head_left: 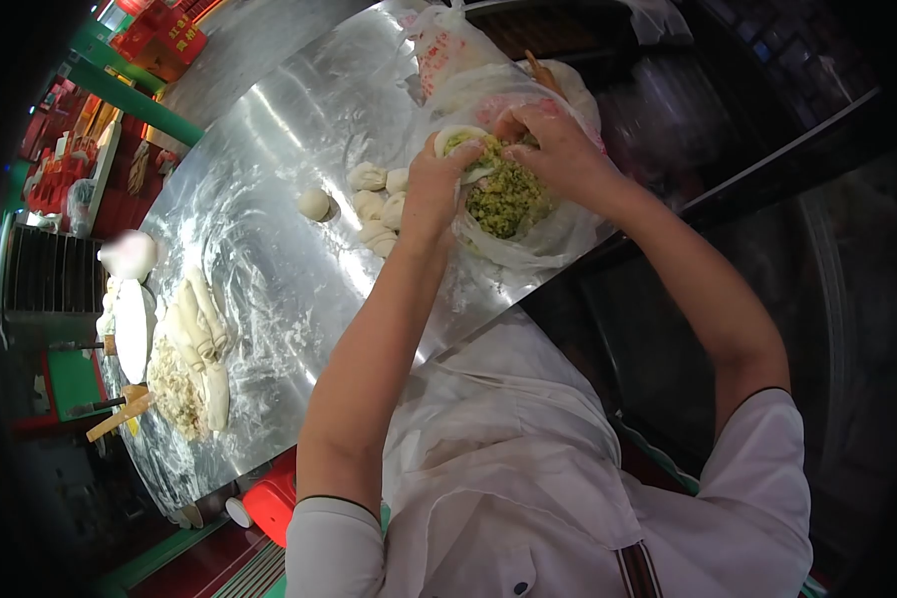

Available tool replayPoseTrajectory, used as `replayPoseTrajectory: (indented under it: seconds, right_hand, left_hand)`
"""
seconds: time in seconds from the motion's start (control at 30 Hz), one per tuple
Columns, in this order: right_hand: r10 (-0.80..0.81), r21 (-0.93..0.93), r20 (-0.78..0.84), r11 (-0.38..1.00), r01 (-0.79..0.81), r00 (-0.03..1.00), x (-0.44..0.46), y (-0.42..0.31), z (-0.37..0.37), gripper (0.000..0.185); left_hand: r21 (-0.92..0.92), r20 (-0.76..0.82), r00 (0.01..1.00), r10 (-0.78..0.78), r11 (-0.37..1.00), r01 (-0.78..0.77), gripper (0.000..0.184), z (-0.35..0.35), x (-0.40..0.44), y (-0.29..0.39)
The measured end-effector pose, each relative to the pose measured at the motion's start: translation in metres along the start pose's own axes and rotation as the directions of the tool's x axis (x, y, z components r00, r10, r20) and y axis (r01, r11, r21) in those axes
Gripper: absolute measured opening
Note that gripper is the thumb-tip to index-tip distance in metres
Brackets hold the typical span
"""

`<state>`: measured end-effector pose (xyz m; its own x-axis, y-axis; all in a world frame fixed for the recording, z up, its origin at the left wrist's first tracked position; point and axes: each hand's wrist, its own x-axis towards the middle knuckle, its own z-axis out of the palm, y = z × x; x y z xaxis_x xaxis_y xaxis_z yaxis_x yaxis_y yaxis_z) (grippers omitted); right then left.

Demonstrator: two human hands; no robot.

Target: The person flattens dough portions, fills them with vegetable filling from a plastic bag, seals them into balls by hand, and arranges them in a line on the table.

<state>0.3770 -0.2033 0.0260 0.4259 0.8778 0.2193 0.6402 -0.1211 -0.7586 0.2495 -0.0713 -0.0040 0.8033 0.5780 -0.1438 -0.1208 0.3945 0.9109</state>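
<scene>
My left hand [435,189] holds a round dough wrapper [456,134] cupped in its fingers, with green filling on it. Close beside it, my right hand [558,149] has its fingers curled down at the filling; what they grip, if anything, is hidden. Just below both hands lies a heap of chopped green filling [508,202] in a clear plastic bag [533,247]. To the left of my left hand sit several pleated dough pieces [369,177] and one smooth dough ball [314,204].
The floury metal table [269,329] carries dough strips [197,319] and a crumbly pile [174,389] at its left end. A wooden-handled tool [122,413] overhangs that edge. Another plastic bag [453,50] stands behind my hands. A red stool [271,503] is below the table.
</scene>
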Motion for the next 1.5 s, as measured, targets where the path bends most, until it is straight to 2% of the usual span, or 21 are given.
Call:
replayPoseTrajectory:
  seconds: [0.1, 0.13, 0.2, 0.23, 0.3, 0.37, 0.43, 0.53, 0.6, 0.63, 0.7, 0.77, 0.9, 0.97, 1.0, 1.07, 1.2, 1.27, 1.33, 1.4, 1.5]
  right_hand:
    - [0.041, -0.255, 0.131, 0.967, -0.006, 0.99, -0.004, 0.015, -0.005, 0.022]
    - [0.041, -0.253, 0.13, 0.968, -0.007, 0.991, -0.005, 0.019, -0.002, 0.022]
    - [-0.137, -0.294, -0.028, 0.948, 0.122, 0.99, -0.008, 0.027, 0.005, 0.02]
    - [-0.136, -0.291, -0.027, 0.949, 0.122, 0.99, -0.009, 0.022, 0.007, 0.02]
    - [-0.192, -0.113, -0.15, 0.978, 0.176, 0.97, -0.011, 0.002, 0.01, 0.024]
    - [-0.14, -0.115, -0.168, 0.986, 0.122, 0.976, -0.011, -0.011, 0.015, 0.022]
    - [-0.09, -0.117, -0.187, 0.991, 0.069, 0.978, -0.011, -0.011, 0.016, 0.02]
    - [-0.069, 0.056, -0.154, 0.995, 0.078, 0.986, -0.005, 0.006, 0.013, 0.019]
    - [-0.025, -0.392, 0.076, 0.918, 0.053, 0.997, -0.001, 0.02, 0.003, 0.02]
    - [-0.028, -0.391, 0.077, 0.919, 0.056, 0.997, -0.003, 0.021, 0.002, 0.02]
    - [-0.263, -0.418, 0.007, 0.876, 0.242, 0.965, -0.009, 0.024, 0.002, 0.032]
    - [-0.283, -0.377, -0.01, 0.889, 0.258, 0.959, -0.004, 0.024, 0.005, 0.041]
    - [-0.252, -0.269, 0.03, 0.93, 0.251, 0.967, -0.007, 0.007, 0.011, 0.067]
    - [-0.302, -0.206, -0.055, 0.936, 0.285, 0.952, -0.007, 0.001, 0.021, 0.065]
    - [-0.34, -0.143, -0.145, 0.936, 0.321, 0.929, -0.009, -0.001, 0.025, 0.063]
    - [-0.266, -0.094, -0.112, 0.962, 0.256, 0.958, -0.015, -0.005, 0.028, 0.061]
    - [-0.097, 0.041, 0.003, 0.994, 0.097, 0.995, -0.016, -0.009, 0.018, 0.053]
    - [-0.127, -0.03, 0.002, 0.991, 0.127, 0.992, -0.013, 0.0, 0.019, 0.051]
    - [-0.163, -0.104, 0.007, 0.981, 0.163, 0.987, -0.01, 0.002, 0.019, 0.048]
    - [-0.303, -0.003, 0.014, 0.953, 0.303, 0.953, -0.009, -0.003, 0.019, 0.039]
    - [-0.295, -0.079, -0.082, 0.954, 0.289, 0.952, -0.008, -0.015, 0.027, 0.033]
  left_hand:
    - [-0.091, 0.012, 0.999, -0.038, 0.995, 0.039, 0.028, -0.004, 0.001, 0.001]
    - [-0.088, 0.029, 0.999, -0.031, 0.996, 0.033, 0.028, -0.007, 0.0, 0.001]
    - [-0.084, 0.04, 0.999, -0.024, 0.996, 0.027, 0.028, -0.01, 0.001, -0.001]
    - [-0.103, 0.057, 0.998, -0.017, 0.994, 0.023, 0.029, -0.013, 0.003, -0.005]
    - [-0.122, 0.076, 0.997, -0.01, 0.992, 0.019, 0.03, -0.013, 0.004, -0.007]
    - [-0.216, 0.003, 1.0, -0.028, 0.976, 0.028, 0.034, -0.002, -0.001, -0.005]
    - [-0.234, 0.051, 0.997, -0.055, 0.97, 0.065, 0.033, 0.008, -0.006, 0.002]
    - [-0.271, 0.105, 0.988, -0.117, 0.952, 0.141, 0.035, 0.006, -0.006, 0.005]
    - [-0.295, 0.109, 0.983, -0.149, 0.939, 0.175, 0.037, -0.004, -0.004, 0.005]
    - [-0.279, 0.095, 0.984, -0.153, 0.944, 0.174, 0.038, -0.008, -0.004, 0.006]
    - [-0.266, 0.081, 0.984, -0.157, 0.948, 0.173, 0.039, -0.011, -0.003, 0.005]
    - [-0.409, 0.178, 0.975, -0.135, 0.891, 0.199, 0.039, -0.007, -0.006, 0.011]
    - [-0.467, 0.232, 0.963, -0.138, 0.852, 0.235, 0.039, 0.006, -0.012, 0.011]
    - [-0.251, 0.23, 0.972, -0.046, 0.962, 0.105, 0.042, 0.009, -0.016, 0.009]
    - [-0.251, 0.225, 0.973, -0.046, 0.963, 0.103, 0.042, 0.007, -0.016, 0.01]
    - [0.181, 0.182, 0.982, -0.046, 0.983, 0.013, 0.039, 0.006, -0.015, 0.014]
    - [0.07, 0.227, 0.958, -0.177, 0.984, 0.166, 0.036, 0.005, -0.019, 0.025]
    - [-0.146, 0.376, 0.916, -0.139, 0.967, 0.207, 0.037, 0.006, -0.021, 0.025]
    - [-0.114, 0.346, 0.928, -0.139, 0.975, 0.189, 0.036, 0.002, -0.016, 0.018]
    - [-0.081, 0.317, 0.938, -0.14, 0.982, 0.174, 0.036, -0.003, -0.012, 0.01]
    - [0.093, 0.232, 0.97, -0.076, 0.994, 0.056, 0.033, -0.001, -0.012, 0.007]
